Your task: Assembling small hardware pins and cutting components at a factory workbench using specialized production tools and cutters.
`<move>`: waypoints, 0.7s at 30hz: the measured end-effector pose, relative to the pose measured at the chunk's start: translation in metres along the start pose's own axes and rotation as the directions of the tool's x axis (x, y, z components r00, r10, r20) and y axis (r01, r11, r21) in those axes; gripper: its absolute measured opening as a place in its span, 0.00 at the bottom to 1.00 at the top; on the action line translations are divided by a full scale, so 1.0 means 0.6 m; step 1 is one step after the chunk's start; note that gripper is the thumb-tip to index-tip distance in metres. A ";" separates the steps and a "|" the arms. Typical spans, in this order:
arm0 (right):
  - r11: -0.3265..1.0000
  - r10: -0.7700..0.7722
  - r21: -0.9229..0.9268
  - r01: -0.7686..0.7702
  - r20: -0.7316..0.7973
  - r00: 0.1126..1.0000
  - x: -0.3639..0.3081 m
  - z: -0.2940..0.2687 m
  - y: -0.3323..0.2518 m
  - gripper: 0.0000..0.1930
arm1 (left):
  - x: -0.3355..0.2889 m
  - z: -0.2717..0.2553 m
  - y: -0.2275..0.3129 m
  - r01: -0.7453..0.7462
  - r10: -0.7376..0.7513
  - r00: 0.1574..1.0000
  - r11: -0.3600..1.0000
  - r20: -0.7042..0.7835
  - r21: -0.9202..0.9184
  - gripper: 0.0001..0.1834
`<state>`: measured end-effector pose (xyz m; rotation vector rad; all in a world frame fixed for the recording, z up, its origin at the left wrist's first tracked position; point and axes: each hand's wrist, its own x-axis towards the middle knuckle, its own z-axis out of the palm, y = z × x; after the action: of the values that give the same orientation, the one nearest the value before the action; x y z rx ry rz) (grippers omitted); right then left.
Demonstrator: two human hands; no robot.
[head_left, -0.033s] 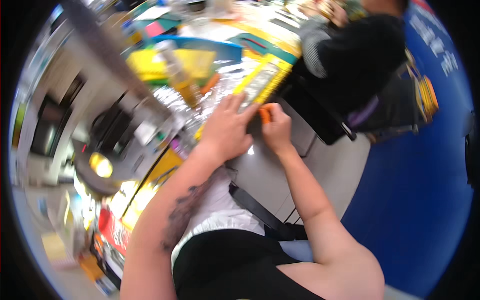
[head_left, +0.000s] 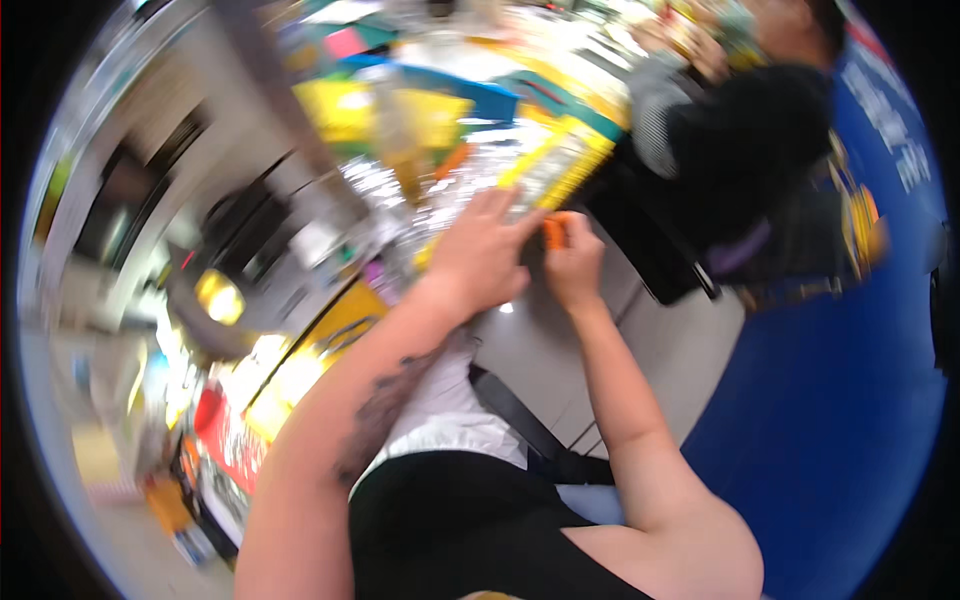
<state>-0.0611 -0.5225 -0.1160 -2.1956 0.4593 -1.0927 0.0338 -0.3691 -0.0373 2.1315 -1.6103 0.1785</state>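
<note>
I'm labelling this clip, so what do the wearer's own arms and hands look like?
The left forearm and right forearm are bare, without sleeves. A dark tattoo, its design too blurred to make out, marks the left one. The left hand and right hand wear no gloves. The black top looks sleeveless.

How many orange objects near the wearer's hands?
2: one orange object in the right hand, one orange piece beyond the left hand, beside the blurred bottle. Others may be hidden.
</note>
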 end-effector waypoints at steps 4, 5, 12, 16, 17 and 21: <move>0.991 -0.062 -0.119 0.053 -0.073 0.995 -0.011 -0.032 -0.033 0.17 | -0.007 0.016 0.006 -0.009 0.001 0.994 0.997 -0.107 -0.077 0.31; 0.973 -0.183 -0.166 0.161 -0.124 0.975 -0.016 -0.031 -0.044 0.22 | -0.024 0.018 0.015 0.015 -0.026 0.971 0.999 -0.237 -0.046 0.29; 0.709 -0.370 0.691 0.142 0.193 0.909 -0.125 -0.003 -0.344 0.12 | -0.356 -0.148 0.090 0.163 -0.308 0.876 0.914 -0.372 -0.372 0.12; 0.548 -0.535 0.788 -0.281 0.588 0.607 -0.176 0.069 -0.485 0.08 | -0.519 -0.229 0.074 0.401 -0.494 0.792 0.864 -0.359 -0.303 0.13; 0.424 -0.374 0.762 -0.490 0.640 0.671 -0.210 0.106 -0.522 0.12 | -0.545 -0.249 0.075 0.469 -0.535 0.759 0.845 -0.372 -0.259 0.12; 0.193 -0.039 0.554 -0.810 0.829 0.558 -0.210 0.220 -0.611 0.12 | -0.624 -0.256 0.089 0.568 -0.653 0.585 0.753 -0.480 -0.333 0.09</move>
<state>-0.0198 -0.1313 -0.0020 -1.0225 0.0031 0.0474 -0.1048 0.0145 -0.0247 2.1029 -0.4652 0.4135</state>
